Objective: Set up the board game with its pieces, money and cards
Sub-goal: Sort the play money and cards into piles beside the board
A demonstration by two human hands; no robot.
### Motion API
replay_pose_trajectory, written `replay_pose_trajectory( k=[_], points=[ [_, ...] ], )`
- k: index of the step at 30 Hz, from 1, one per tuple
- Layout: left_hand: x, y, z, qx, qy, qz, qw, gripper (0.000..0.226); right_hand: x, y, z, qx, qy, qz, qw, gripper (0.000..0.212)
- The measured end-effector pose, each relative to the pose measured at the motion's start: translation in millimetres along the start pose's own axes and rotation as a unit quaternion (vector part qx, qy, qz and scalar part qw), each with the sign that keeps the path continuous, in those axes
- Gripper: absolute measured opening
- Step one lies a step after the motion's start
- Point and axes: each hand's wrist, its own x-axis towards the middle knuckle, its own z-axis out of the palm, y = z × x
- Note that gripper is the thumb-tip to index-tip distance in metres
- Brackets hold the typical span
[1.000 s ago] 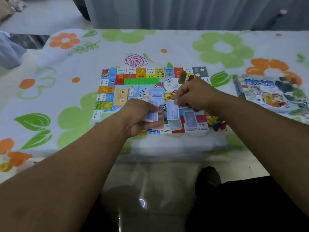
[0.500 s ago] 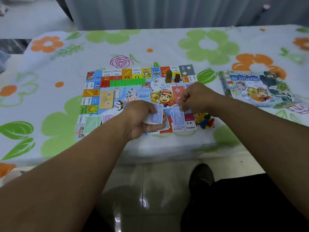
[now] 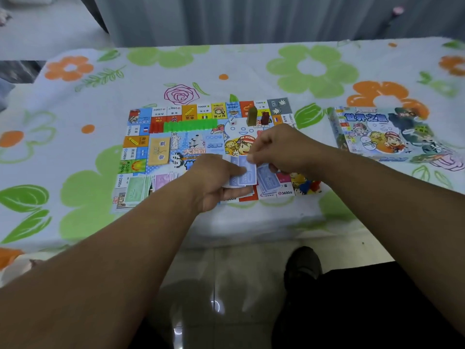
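The colourful game board [image 3: 161, 114] lies flat on the flowered cloth. My left hand [image 3: 214, 182] grips a small stack of blue money notes [image 3: 242, 176] over the board's near edge. My right hand [image 3: 279, 147] pinches the top blue note of that stack at its upper corner. A second pile of blue notes [image 3: 269, 182] rests on the board just to the right. Green notes [image 3: 136, 190] and pink notes [image 3: 163, 180] lie at the near left. Two tall pawns [image 3: 258, 117], a die [image 3: 232, 121], a green row of houses [image 3: 188, 125] and a yellow card deck [image 3: 158, 151] sit further back.
The game box lid [image 3: 382, 134] lies to the right of the board. Small coloured pieces [image 3: 308, 186] cluster at the board's near right corner. The table edge runs just below the board, with tiled floor and my dark shoe [image 3: 302, 263] beneath.
The view has shifted slightly. My right hand dropped a blue note on the right pile, then came back to the stack in my left hand and took the top note.
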Motion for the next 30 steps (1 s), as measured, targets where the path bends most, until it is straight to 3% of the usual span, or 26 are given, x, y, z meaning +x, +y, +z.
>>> replay_pose_trajectory(
  k=[8,18,22,26,30],
  points=[
    [3.3,-2.2,-4.3,0.010,0.001,-0.003,1.000,0.011,2.7,10.2,-13.6,-0.017,0.027,0.050,0.998,0.010],
    [4.1,-1.9,-6.1,-0.008,-0.001,-0.006,1.000,0.021,3.7,17.8,-12.1,-0.066,0.024,0.077,0.995,0.008],
    [2.9,-2.5,-5.6,-0.012,-0.012,-0.003,1.000,0.021,4.0,13.7,-11.7,-0.071,0.034,0.066,0.995,0.016],
    [3.7,-4.3,-2.6,-0.017,-0.006,-0.001,1.000,0.028,2.7,8.4,-11.4,-0.054,0.017,0.037,0.998,0.004],
    [4.6,-5.2,-0.6,-0.010,-0.012,0.002,1.000,0.029,0.5,4.5,-5.9,0.006,-0.021,0.014,1.000,0.021]
  ],
)
